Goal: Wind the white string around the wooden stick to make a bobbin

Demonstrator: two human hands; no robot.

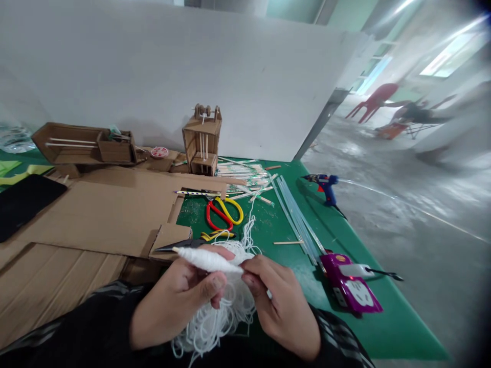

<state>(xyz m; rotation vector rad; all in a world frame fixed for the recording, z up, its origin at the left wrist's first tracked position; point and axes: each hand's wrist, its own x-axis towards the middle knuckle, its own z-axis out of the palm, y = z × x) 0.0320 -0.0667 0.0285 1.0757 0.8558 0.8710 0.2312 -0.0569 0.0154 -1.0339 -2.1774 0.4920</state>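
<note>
A stick wound thickly with white string (209,259) lies across both hands, its bare pale tip pointing left. My left hand (180,294) is closed round the wound middle, thumb on the near side. The fingers of my right hand (278,299) pinch its tapered right end. Beneath the hands spreads a tangled heap of white string (220,322), with strands trailing up toward the back of the table. Just behind the hands lie red and yellow handled scissors (219,214) and a dark-tipped pair of pliers (180,245) with yellow on the handles.
Cardboard sheets (103,209) cover the left side, with a black phone-like slab (30,204). A cardboard tower (202,140) and cardboard box (76,143) stand behind. Wooden sticks (249,174), clear glue sticks (293,214), a blue glue gun (324,185) and a purple power strip (351,286) occupy the green table's right.
</note>
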